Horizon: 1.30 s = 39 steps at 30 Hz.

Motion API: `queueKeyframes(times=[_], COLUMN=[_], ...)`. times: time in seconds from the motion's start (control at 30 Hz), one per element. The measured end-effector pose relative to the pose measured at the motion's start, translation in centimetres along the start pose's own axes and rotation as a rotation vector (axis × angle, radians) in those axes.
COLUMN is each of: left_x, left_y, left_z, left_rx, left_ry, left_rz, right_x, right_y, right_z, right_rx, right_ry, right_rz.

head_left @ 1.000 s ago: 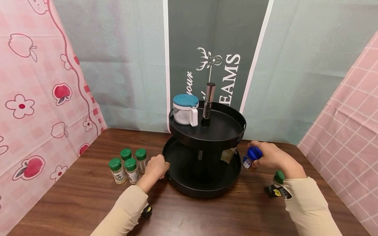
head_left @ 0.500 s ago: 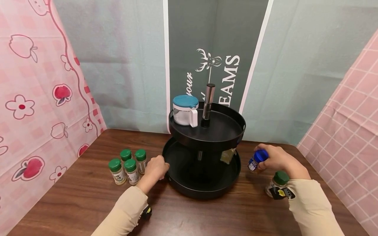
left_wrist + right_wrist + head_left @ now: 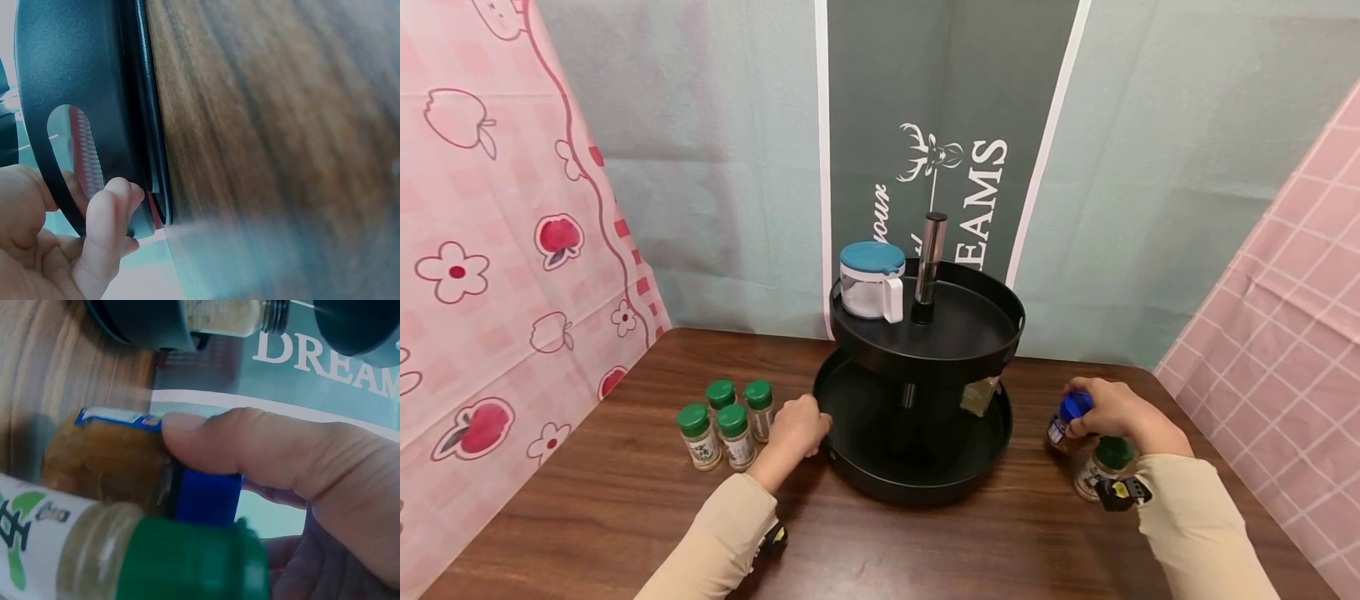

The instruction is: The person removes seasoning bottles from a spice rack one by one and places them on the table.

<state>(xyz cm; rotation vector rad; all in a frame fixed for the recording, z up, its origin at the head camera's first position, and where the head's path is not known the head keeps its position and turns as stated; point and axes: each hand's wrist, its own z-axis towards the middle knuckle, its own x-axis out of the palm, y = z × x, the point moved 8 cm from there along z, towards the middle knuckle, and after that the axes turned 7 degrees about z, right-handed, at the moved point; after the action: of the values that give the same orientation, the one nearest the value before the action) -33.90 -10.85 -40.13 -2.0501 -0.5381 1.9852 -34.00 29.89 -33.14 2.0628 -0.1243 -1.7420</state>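
My left hand [image 3: 801,425] grips the left rim of the black two-tier turntable's lower tray [image 3: 917,492]. In the left wrist view, its thumb and fingers pinch the black wall [image 3: 69,62] by an oval handle slot. To the right of the tray, my right hand [image 3: 1123,414] holds a blue-capped spice jar [image 3: 1057,430], slightly tilted low over the table. The right wrist view shows the thumb against that jar's brown-filled body [image 3: 106,456]. Close in front of it stands a green-capped spice jar [image 3: 1088,479], partly hidden by the wrist camera.
Several green-capped spice jars [image 3: 735,437] stand together left of the turntable. On the upper tray [image 3: 928,367] sits a clear container with a teal lid and white handle [image 3: 872,287], beside the metal post [image 3: 931,258]. A jar [image 3: 979,396] leans on the lower tray's right side.
My right hand has moved right and toward me with the blue-capped jar, away from the tray and close to the green-capped jar. The left hand stays on the rim.
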Motion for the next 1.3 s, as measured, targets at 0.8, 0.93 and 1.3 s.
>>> queueKeyframes(times=[0.8,0.93,1.3], left_x=[-0.2,-0.2,-0.2], left_y=[0.0,0.1,-0.1], left_z=[-0.1,-0.2,-0.1], left_rx=[0.015,0.005,0.024], left_ry=[-0.013,-0.012,-0.027], left_rz=[-0.002,-0.005,-0.014], right_x=[1.5,1.6,1.2], right_y=[-1.8,-1.9,-1.3], right_z=[0.8,0.7,0.3], right_rx=[0.06,0.067,0.066], right_ry=[0.044,0.047,0.058], right_rz=[-0.006,-0.012,-0.011])
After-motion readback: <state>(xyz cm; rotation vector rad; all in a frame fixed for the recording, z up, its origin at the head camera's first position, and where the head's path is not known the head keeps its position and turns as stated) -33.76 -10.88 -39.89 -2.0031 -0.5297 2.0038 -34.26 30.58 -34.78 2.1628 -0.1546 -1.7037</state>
